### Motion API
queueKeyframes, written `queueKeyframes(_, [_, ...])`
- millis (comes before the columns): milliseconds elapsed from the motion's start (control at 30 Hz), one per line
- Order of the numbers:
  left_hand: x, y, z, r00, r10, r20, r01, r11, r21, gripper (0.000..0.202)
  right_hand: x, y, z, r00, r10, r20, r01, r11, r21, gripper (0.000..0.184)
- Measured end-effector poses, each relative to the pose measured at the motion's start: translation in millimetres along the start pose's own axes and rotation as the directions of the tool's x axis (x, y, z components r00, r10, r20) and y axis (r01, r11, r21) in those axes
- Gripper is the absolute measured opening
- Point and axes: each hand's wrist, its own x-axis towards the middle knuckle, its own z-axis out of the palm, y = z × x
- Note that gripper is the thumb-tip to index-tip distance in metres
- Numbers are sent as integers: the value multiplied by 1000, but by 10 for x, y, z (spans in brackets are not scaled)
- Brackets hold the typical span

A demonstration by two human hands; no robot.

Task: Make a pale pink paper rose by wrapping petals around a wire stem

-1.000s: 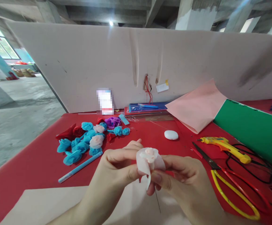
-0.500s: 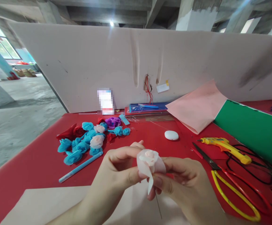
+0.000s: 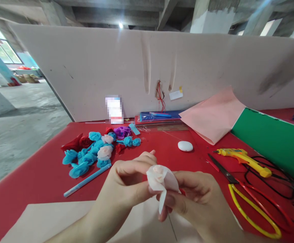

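Note:
A pale pink paper rose [image 3: 163,179] is between my two hands, low in the middle of the view. My left hand [image 3: 128,184] pinches its left side between thumb and fingers. On the other side, my right hand [image 3: 196,197] grips the petal strip and the flower's base. A loose strip end hangs below the bloom, and a thin wire stem [image 3: 172,226] points down from it. The fingertips behind the petals are partly hidden. Beneath my hands lies a pale pink paper sheet [image 3: 60,216] on the red tabletop [image 3: 43,162].
Finished blue, pink, red and purple paper flowers [image 3: 88,157] lie left, beside a blue pen-like stick [image 3: 87,180]. Scissors [image 3: 238,184] and a yellow glue gun [image 3: 245,160] with black cord are right. A white oval object [image 3: 185,146], folded pink paper [image 3: 212,116] and a green sheet [image 3: 270,145] lie farther back.
The rose has tipped slightly and moved a little down, its outer petal now spread wider over the front. Both hands keep their hold.

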Motion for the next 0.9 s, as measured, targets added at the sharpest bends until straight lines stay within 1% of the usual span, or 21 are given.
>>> queueKeyframes(133, [-19,-1,-7,1000,4,17,-4,1000,-8,13,-15,28,-16,999,-31,21,31,999,10,23])
queueKeyframes(267, [-31,-9,-16,1000,17,9,-17,1000,-24,13,-16,10,-14,996,-50,69,55,996,-70,18])
queueKeyframes(367, [-33,-10,-12,999,38,-26,-39,999,-23,13,-26,-2,0,997,-59,58,63,995,-77,17])
queueKeyframes(433, [-39,-15,-2,998,48,-49,-49,999,-17,10,-48,12,-3,996,-79,40,83,993,-87,11])
queueKeyframes(500, [-48,-28,16,993,87,-86,-84,996,34,9,-73,37,-13,997,-80,-22,76,987,-140,3])
queueKeyframes(533, [-51,-37,28,987,119,-107,-112,991,71,9,-83,46,-16,999,-50,10,51,979,-195,10])
queueKeyframes(567, [-53,-47,39,980,153,-124,-140,984,108,10,-88,52,-15,1000,-25,7,26,978,-209,14])
queueKeyframes(600, [-53,-56,50,972,191,-136,-171,974,150,9,-90,53,-9,1000,18,-17,-21,977,-213,16])
queueKeyframes(667, [-49,-68,68,958,252,-139,-220,953,209,10,-83,42,20,996,5,-90,-24,975,-222,14])
queueKeyframes(767, [-42,-65,77,954,279,-108,-240,930,277,11,-73,21,77,981,-96,-171,43,956,-290,13])
queueKeyframes(900, [-48,-36,79,961,263,-80,-226,922,313,9,-82,16,128,954,-169,-249,62,920,-386,7])
